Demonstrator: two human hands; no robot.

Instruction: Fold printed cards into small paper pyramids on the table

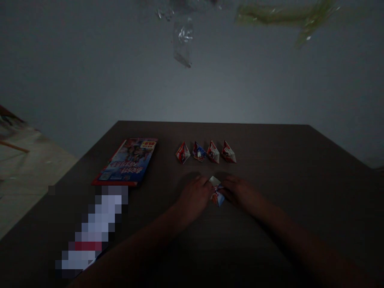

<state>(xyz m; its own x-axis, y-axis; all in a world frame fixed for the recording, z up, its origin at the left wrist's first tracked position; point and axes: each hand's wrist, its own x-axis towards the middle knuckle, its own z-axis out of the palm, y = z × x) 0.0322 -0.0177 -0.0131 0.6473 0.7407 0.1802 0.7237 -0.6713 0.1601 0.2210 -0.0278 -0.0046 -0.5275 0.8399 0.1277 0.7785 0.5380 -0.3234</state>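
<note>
A small folded piece of printed paper (218, 197), pale with blue and orange patches, lies between my hands on the dark table. My left hand (196, 196) is closed on its left edge. From the right, my right hand (238, 192) pinches the paper's other side. Beyond them stand several folded paper pieces in a row: a red and white one (183, 153), a blue one (199, 152), and two more in red and white (213, 152), (229, 152).
A stack of glossy printed leaflets (129, 162) lies on the table (168, 132) at the left. Nearer, a pixelated pale strip (96, 228) lies beside my left forearm. A wall rises behind the table, with a clear plastic bag (183, 42) and yellowish tape (276, 16).
</note>
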